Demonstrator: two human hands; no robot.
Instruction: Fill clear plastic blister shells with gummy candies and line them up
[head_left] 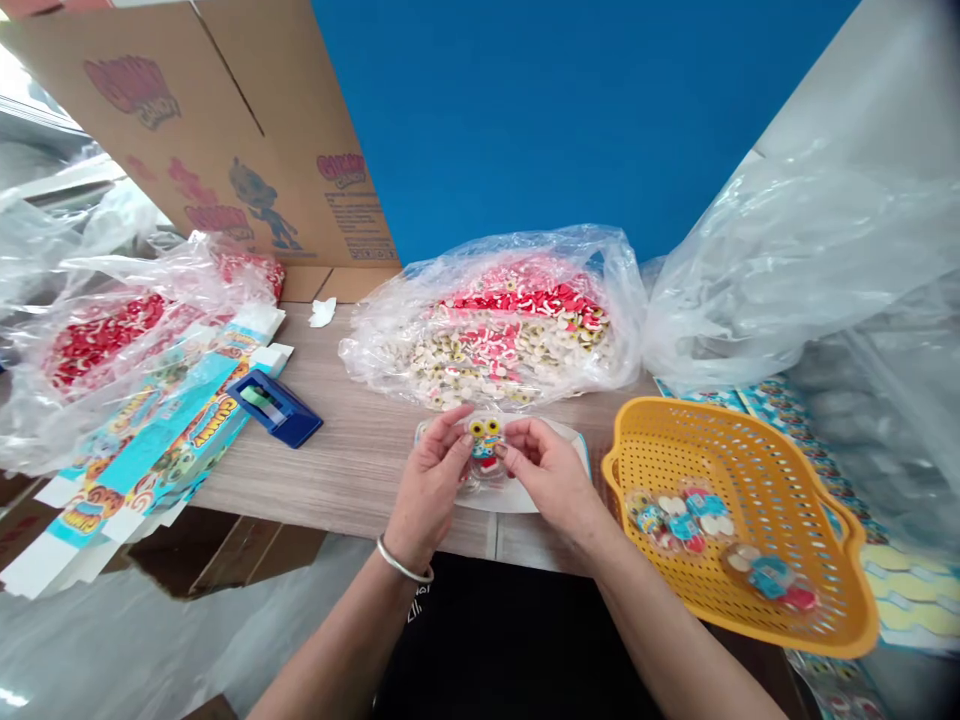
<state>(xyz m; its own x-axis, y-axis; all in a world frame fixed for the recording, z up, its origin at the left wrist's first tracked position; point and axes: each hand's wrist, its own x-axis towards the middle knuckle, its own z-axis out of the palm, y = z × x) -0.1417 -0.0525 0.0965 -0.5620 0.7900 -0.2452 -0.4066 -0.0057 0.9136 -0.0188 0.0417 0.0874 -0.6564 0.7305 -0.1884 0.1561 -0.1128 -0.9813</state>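
Between my left hand (431,482) and my right hand (546,478), a small clear packet (484,450) of candy with yellow eyeball shapes and a blue label is pinched by the fingertips of both. Under it lies a white plastic tray (559,492) on the wood-grain table (352,470). Just beyond my hands, an open clear bag (495,325) holds a heap of red and white candy pieces. A silver bangle (405,560) circles my left wrist.
A yellow perforated basket (750,525) at right holds several finished packets (679,518). At left lie flat printed blue cartons (150,440), a blue tape dispenser (279,408), and a second bag of red candy (109,335). A cardboard box (225,130) and plastic sheeting (810,260) stand behind.
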